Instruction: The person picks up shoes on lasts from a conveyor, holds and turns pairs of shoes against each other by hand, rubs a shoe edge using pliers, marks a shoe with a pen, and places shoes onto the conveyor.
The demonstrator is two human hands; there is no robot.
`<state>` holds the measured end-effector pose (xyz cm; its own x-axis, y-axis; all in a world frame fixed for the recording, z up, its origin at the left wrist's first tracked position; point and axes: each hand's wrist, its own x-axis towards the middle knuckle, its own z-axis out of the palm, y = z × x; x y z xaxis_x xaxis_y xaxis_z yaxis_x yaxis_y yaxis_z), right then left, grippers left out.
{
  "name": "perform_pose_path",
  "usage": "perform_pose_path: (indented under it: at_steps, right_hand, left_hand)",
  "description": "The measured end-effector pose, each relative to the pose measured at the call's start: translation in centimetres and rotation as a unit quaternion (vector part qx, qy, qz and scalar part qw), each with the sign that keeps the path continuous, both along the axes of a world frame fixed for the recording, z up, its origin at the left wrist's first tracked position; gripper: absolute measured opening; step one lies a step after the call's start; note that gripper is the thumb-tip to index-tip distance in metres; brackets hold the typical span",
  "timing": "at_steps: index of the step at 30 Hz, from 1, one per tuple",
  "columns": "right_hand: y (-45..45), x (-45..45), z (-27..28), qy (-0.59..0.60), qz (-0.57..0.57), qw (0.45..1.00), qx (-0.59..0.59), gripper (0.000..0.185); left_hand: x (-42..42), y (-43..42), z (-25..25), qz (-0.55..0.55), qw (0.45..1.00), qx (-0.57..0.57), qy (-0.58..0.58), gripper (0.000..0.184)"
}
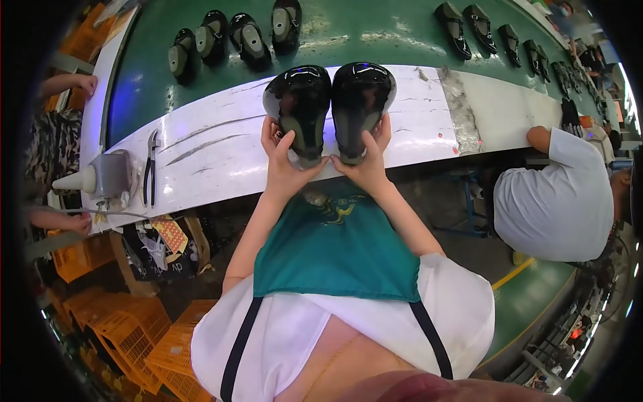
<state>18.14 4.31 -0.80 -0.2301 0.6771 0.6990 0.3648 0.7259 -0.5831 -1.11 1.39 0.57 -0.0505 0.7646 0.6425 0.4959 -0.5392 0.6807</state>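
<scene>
Two glossy black shoes stand side by side over the white bench edge, toes pointing away from me. The left shoe (299, 100) is gripped near its heel by my left hand (287, 164), thumb and fingers around it. My right hand (367, 161) holds the right shoe (358, 100) the same way. Greyish-green surfaces show toward the heels of both shoes. The two shoes are close together at the toes, and my thumbs nearly meet between the heels.
Black shoes (249, 41) line the green belt (375, 33) beyond the white bench (201, 147). Pliers (150, 167) and a grey bottle (110, 174) lie left. A person's hands (84, 84) show at far left. A seated co-worker (552, 201) is on the right. Orange crates (127, 328) stand lower left.
</scene>
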Motion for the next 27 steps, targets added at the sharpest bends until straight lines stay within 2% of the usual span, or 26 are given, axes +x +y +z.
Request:
perform_pose_path:
  at_steps: [4, 6, 8, 10, 13, 16, 17, 19, 20, 22, 23, 27]
  right_hand:
    - [0.0, 0.0, 0.1, 0.000, -0.001, 1.000, 0.001, 0.099]
    - [0.0, -0.1, 0.1, -0.007, -0.006, 1.000, 0.000, 0.101]
    - [0.2, -0.1, 0.1, -0.006, 0.001, 1.000, -0.002, 0.103]
    - [0.1, -0.1, 0.1, -0.017, -0.011, 1.000, -0.002, 0.104]
    - [0.3, 0.1, 0.1, -0.017, -0.007, 1.000, 0.010, 0.105]
    - [0.4, 0.5, 1.0, 0.002, 0.001, 1.000, 0.013, 0.097]
    - [0.2, 0.5, 2.3, -0.036, -0.041, 0.999, -0.007, 0.091]
    - [0.1, 0.0, 4.5, -0.081, -0.131, 0.987, -0.038, 0.071]
    - [0.1, -0.2, 5.3, -0.086, -0.131, 0.987, -0.041, 0.071]
    - [0.3, -0.2, 5.9, -0.277, -0.214, 0.934, -0.068, 0.068]
    - [0.5, -0.2, 5.6, -0.329, -0.200, 0.918, -0.095, 0.068]
    - [0.4, -1.1, 6.1, -0.375, -0.209, 0.896, -0.112, 0.075]
  left_hand:
    - [0.0, -0.1, 0.3, 0.004, 1.000, 0.002, 0.010, 0.093]
    - [-0.2, 0.0, 0.3, -0.007, 0.999, 0.002, 0.037, 0.101]
    - [-0.2, 0.1, 0.3, 0.005, 0.999, 0.012, 0.043, 0.101]
    - [-0.2, 0.1, 0.0, -0.004, 1.000, 0.011, 0.013, 0.094]
    - [-0.1, 0.0, -0.1, 0.000, 1.000, 0.012, 0.010, 0.093]
    - [0.2, 0.1, 0.8, 0.023, 1.000, 0.008, -0.001, 0.085]
    - [0.3, 0.1, 1.6, 0.024, 1.000, 0.008, -0.003, 0.085]
    - [0.6, -0.1, 3.6, 0.138, 0.986, -0.029, 0.092, 0.074]
    - [0.7, 0.1, 4.7, 0.185, 0.971, -0.049, 0.144, 0.067]
    - [0.5, 0.7, 4.6, 0.201, 0.946, -0.095, 0.235, 0.070]
    - [0.5, 0.8, 4.2, 0.183, 0.935, -0.147, 0.267, 0.073]
    - [0.9, 0.9, 5.3, 0.155, 0.941, -0.169, 0.250, 0.071]
